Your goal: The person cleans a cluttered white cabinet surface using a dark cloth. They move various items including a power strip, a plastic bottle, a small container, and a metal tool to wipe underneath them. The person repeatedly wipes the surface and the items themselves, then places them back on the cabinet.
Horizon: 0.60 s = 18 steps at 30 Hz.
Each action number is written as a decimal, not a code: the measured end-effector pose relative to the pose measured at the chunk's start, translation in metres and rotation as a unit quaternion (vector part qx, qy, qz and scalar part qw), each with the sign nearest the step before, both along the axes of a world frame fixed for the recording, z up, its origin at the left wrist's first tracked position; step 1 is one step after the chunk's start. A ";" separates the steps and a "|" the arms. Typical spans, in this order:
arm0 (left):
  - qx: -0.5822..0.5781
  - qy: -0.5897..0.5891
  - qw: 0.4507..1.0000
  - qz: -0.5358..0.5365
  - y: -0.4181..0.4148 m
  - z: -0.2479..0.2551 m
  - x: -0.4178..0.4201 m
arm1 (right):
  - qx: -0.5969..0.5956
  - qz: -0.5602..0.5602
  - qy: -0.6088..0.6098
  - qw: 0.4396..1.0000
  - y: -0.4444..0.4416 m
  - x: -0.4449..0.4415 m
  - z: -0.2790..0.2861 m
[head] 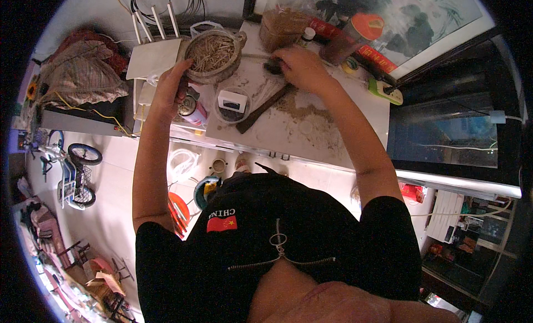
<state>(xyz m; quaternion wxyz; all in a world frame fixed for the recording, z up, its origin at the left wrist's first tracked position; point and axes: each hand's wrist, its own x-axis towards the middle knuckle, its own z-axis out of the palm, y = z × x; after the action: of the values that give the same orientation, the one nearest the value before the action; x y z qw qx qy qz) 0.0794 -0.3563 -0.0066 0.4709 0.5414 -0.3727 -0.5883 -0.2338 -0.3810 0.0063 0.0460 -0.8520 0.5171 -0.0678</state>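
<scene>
My left hand (173, 87) is at the left side of a round bowl (233, 67) filled with short thin sticks, its fingers against the bowl's wall. My right hand (302, 67) is over the back of the white tabletop (316, 133), its fingers bent beside a small dark object (272, 67); whether it grips this cannot be told. A dark flat bar (264, 108) lies slantwise below that hand. Between the hands, a white device with a dark display (232, 101) sits on a round clear lid or dish (230, 118). A spray can (193, 110) stands under my left hand.
At the back are a white router (154, 58), a large plastic jar of brown grains (283, 27), a small white-capped bottle (308, 34), an orange-lidded jug (354, 35) and a tape roll (349, 65). A green-edged power strip (385, 91) lies at right, near a glass tank (449, 131).
</scene>
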 end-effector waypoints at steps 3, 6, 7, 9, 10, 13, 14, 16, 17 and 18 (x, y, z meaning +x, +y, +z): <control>0.014 0.007 1.000 -0.017 -0.006 -0.014 0.014 | -0.005 0.008 -0.025 1.000 -0.008 0.021 0.001; 0.006 -0.008 1.000 -0.023 -0.009 -0.003 0.003 | -0.124 0.095 -0.080 0.984 -0.029 0.020 -0.024; -0.005 -0.011 0.999 -0.048 -0.010 -0.001 0.002 | -0.121 0.096 -0.054 0.986 -0.028 0.017 -0.024; -0.028 -0.018 0.995 -0.099 -0.015 0.002 -0.003 | -0.115 0.099 -0.002 0.988 -0.025 0.009 -0.019; -0.025 -0.018 0.994 -0.108 -0.016 0.003 -0.004 | -0.107 0.086 0.006 0.990 -0.019 0.005 -0.016; -0.017 -0.028 0.991 -0.131 -0.024 0.005 -0.011 | -0.084 0.056 0.027 0.995 0.003 -0.031 0.001; -0.012 -0.040 0.991 -0.130 -0.026 0.006 -0.012 | -0.074 0.056 0.029 0.995 0.008 -0.044 0.007; -0.001 -0.052 0.989 -0.136 -0.029 0.006 -0.017 | -0.048 -0.006 0.013 0.999 0.010 -0.059 0.020; 0.004 -0.052 0.989 -0.137 -0.028 0.006 -0.017 | -0.075 0.010 -0.030 0.997 0.007 -0.059 0.019; 0.008 -0.053 0.988 -0.143 -0.031 0.007 -0.020 | -0.103 0.021 -0.073 0.992 0.006 -0.057 0.018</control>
<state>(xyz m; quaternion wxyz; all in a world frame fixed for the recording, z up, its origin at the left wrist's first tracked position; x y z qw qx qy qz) 0.0595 -0.3871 0.0009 0.3569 0.5168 -0.4663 -0.6230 -0.2908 -0.3754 0.0240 -0.0033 -0.8555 0.4847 -0.1820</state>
